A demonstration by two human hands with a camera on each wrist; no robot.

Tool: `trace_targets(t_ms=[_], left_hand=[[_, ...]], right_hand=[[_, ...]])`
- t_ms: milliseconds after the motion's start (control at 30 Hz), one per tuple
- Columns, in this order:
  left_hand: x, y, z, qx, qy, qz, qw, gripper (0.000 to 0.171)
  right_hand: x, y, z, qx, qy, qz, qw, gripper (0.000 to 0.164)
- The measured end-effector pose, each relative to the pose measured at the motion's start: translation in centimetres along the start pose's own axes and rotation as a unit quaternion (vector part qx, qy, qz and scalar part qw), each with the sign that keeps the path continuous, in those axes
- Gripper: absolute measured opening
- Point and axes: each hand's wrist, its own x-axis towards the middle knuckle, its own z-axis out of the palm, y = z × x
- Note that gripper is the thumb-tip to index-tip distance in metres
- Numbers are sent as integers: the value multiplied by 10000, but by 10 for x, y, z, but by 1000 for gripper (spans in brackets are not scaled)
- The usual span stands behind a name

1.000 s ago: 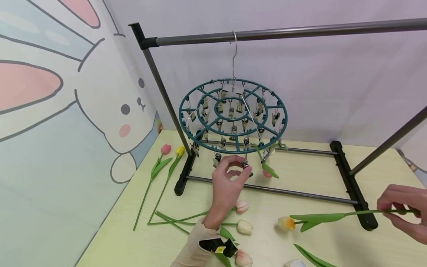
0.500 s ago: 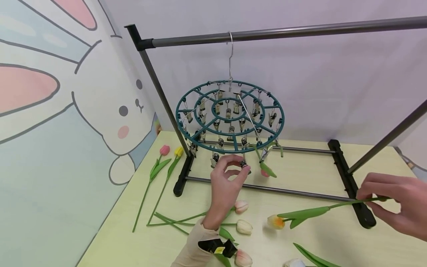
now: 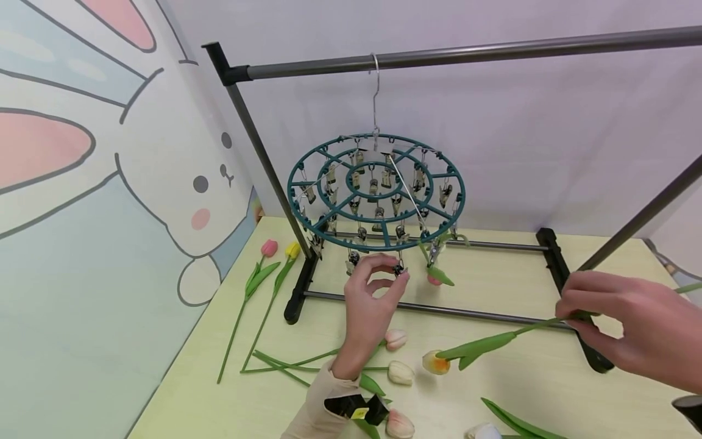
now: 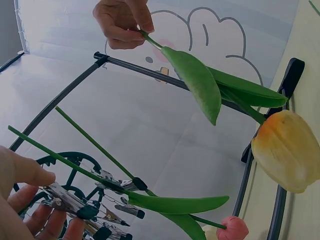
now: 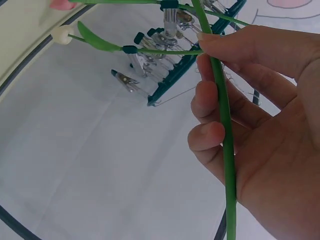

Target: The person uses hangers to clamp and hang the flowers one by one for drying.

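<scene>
My left hand [image 3: 368,308] pinches a metal clip [image 3: 398,268] at the front of the round green clip hanger [image 3: 378,247]. In the left wrist view, thumb and fingers squeeze that clip [image 4: 67,200] from both sides. Held by its stem in my right hand [image 3: 631,323] is a yellow tulip [image 3: 436,363], blossom leftward and low over the table. Its green stem [image 5: 225,115] crosses the fingers in the right wrist view. Beside the pinched clip, a pink tulip [image 4: 233,229] and a pale one [image 5: 62,35] hang in other clips, blossoms downward.
A dark metal rack [image 3: 466,55] carries the hanger by its hook. On the table [image 3: 181,390] lie a pink tulip [image 3: 269,248], a yellow tulip [image 3: 293,250] and several pale tulips [image 3: 401,373]. A wall with a painted rabbit [image 3: 181,171] stands at the left.
My right hand has moved left with the yellow tulip, bringing its blossom closer to the left hand. The left hand keeps its pinch on the clip; the view has shifted slightly.
</scene>
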Motion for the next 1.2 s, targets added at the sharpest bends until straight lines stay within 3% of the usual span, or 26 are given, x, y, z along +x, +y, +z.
trace_targets(t_ms=[633, 1000, 1033, 1133, 1200], left_hand=[[-7, 11, -2, 49, -220, 250, 9994, 23], [-10, 24, 1, -200, -595, 394, 9972, 27], [-10, 25, 1, -212, -642, 384, 9970, 27], [-12, 28, 2, -245, -811, 372, 9957, 25], [-13, 30, 4, -297, -941, 399, 9943, 25]], right_hand=[[42, -23, -5, -162, -391, -329, 9986, 44], [61, -30, -4, -148, -445, -587, 9972, 46], [62, -30, -4, -143, -452, -609, 9970, 45], [65, -31, -3, -114, -548, -653, 9963, 17], [67, -32, -3, -104, -614, -658, 9959, 13]])
